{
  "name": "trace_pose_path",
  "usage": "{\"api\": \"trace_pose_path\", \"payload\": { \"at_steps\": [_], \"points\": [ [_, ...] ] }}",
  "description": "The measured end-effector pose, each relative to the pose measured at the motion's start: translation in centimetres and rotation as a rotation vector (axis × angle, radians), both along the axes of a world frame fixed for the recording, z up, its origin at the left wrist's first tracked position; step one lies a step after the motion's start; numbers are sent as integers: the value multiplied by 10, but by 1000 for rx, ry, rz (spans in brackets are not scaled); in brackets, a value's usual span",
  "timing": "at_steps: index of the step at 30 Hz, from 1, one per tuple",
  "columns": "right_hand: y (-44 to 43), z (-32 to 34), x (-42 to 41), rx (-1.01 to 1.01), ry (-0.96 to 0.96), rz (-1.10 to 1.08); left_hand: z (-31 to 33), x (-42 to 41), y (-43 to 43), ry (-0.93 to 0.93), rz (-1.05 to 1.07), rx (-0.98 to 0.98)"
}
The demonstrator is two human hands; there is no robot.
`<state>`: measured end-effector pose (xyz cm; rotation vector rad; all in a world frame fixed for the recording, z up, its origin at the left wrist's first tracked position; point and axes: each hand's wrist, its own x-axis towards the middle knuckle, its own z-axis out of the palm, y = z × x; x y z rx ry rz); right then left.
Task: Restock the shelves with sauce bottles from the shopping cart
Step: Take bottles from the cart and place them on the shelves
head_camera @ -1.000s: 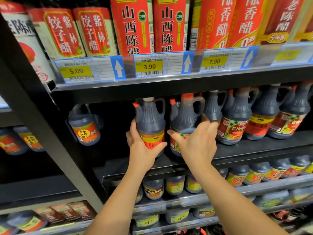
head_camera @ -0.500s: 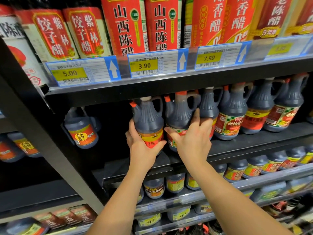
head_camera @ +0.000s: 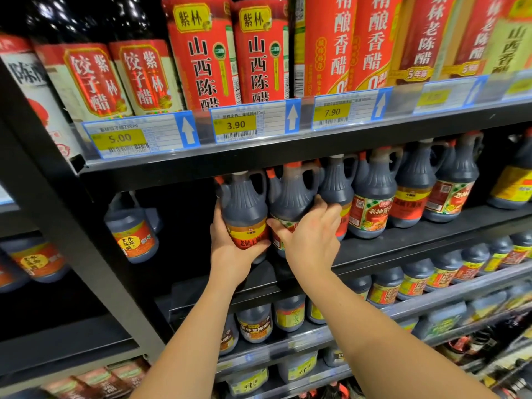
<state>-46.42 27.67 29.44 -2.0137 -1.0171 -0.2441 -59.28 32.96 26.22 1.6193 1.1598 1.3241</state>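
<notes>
Two dark sauce jugs with handles and orange caps stand at the left end of the middle shelf (head_camera: 431,240). My left hand (head_camera: 230,249) grips the lower body of the left jug (head_camera: 243,208), over its yellow and red label. My right hand (head_camera: 311,240) wraps the base of the second jug (head_camera: 290,197), its fingers reaching to a third jug (head_camera: 335,185) behind. Further right, a row of like jugs (head_camera: 371,203) fills the same shelf. The shopping cart is out of view.
Tall red vinegar bottles (head_camera: 201,59) fill the shelf above, over price tags (head_camera: 236,125). A black upright post (head_camera: 57,197) stands to the left, with another jug (head_camera: 131,231) beyond it. Lower shelves hold several smaller dark bottles (head_camera: 385,286). Dark free space lies left of my left hand.
The view has tilted up and shifted a little. Both hands keep their hold on the two jugs; my right hand's fingers have spread further toward the jug behind.
</notes>
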Motion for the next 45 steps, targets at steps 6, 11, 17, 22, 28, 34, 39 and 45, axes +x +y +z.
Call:
{"api": "trace_pose_path", "payload": {
  "at_steps": [6,11,17,22,28,34,39,45],
  "points": [
    [-11,1,3,-59,30,101,-5,-5,-15,107,6,28],
    [-57,-22,20,9,43,262,-14,-7,-65,152,155,122],
    [-123,-52,66,54,120,223,-24,21,-122,127,52,239],
    [-173,-79,119,19,176,80,-35,80,-155,155,-200,171],
    [-249,-130,202,-77,258,-160,-69,182,-189,281,-514,74],
    [-348,-205,300,-263,518,-415,-127,303,-236,503,-786,-40],
    [-409,-272,365,-267,639,-505,-183,394,-272,723,-937,-152],
    [-453,-363,423,-572,1020,-583,-258,481,-297,992,-1050,-212]
  ]
}}
